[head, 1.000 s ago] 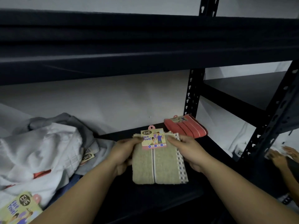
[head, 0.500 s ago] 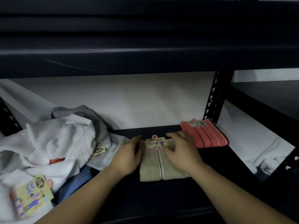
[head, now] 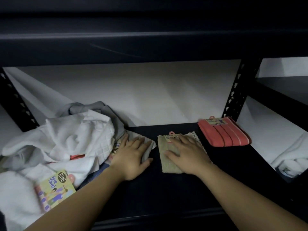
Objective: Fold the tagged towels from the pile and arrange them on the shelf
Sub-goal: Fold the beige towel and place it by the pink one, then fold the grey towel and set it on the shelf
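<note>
Right hand flat, fingers straight and spread, pressing down on folded olive-green terry towel with small cardboard tag at its far edge; nothing gripped. Towel lying on dark metal shelf board, about mid-shelf, a white dotted trim edge showing past the fingers on the right.

Left hand also open, palm down, fingers extended onto a white towel corner at the edge of the pile; not curled round it. Gap of bare shelf between the two hands.

Left of that, loose heap of white and grey towels, unfolded, with a yellow "Face Towel" card tag lying near the front left corner and another tag partly hidden by the left hand.

Further right and back, folded coral-red striped towel with its own tag, flat on the same shelf near the perforated black upright post, well apart from the olive towel. White wall behind.
</note>
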